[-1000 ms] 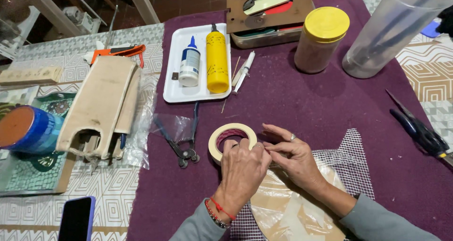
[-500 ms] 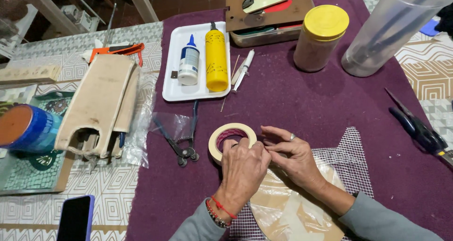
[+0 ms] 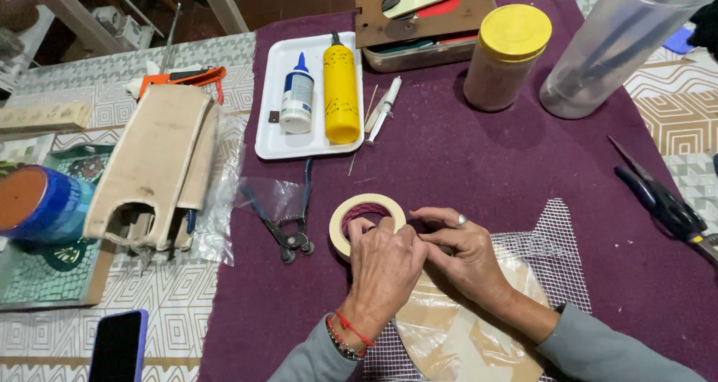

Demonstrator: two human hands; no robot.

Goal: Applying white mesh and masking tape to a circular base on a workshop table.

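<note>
Head view: low in the middle of the frame, the left hand held a tape roll on the purple cloth, fingers closed on its near rim. The right hand met it, fingertips pinched together at the roll's edge; whether they had the tape end could not be told. The step seemed to be freeing that end. Drawing out a strip would call for a steady roll. Pliers lay left, mesh right.
</note>
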